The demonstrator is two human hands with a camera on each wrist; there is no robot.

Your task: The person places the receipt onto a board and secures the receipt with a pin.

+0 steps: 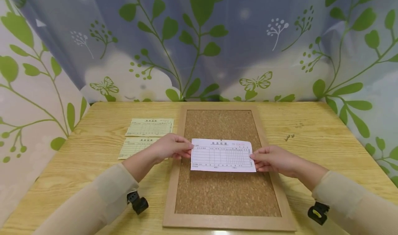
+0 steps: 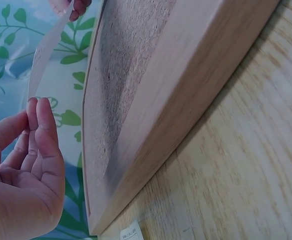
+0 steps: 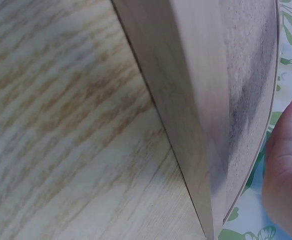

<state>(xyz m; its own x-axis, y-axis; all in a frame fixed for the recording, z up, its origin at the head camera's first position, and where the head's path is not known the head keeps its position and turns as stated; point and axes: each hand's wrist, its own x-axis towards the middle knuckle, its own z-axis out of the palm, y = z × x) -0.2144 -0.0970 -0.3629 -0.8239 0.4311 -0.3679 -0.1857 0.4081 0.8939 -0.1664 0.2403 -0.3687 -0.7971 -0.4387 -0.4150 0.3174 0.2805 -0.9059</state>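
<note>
A white printed receipt form (image 1: pixel 222 155) is held up over the corkboard (image 1: pixel 228 197), stretched between both hands. My left hand (image 1: pixel 168 148) pinches its left edge between thumb and fingers. At the right edge, my right hand (image 1: pixel 276 160) pinches it the same way. In the left wrist view the paper (image 2: pixel 44 60) appears edge-on, raised off the cork with a gap below it. Only part of my right hand (image 3: pixel 286 165) enters the right wrist view, and the paper is outside that picture.
Two yellow printed forms (image 1: pixel 150 127) lie on the wooden table (image 1: pixel 335 166) left of the board, the lower one partly behind the left forearm. Small metallic bits (image 1: pixel 289 137) lie to the right. Patterned cloth (image 1: pixel 217 55) hangs behind the table.
</note>
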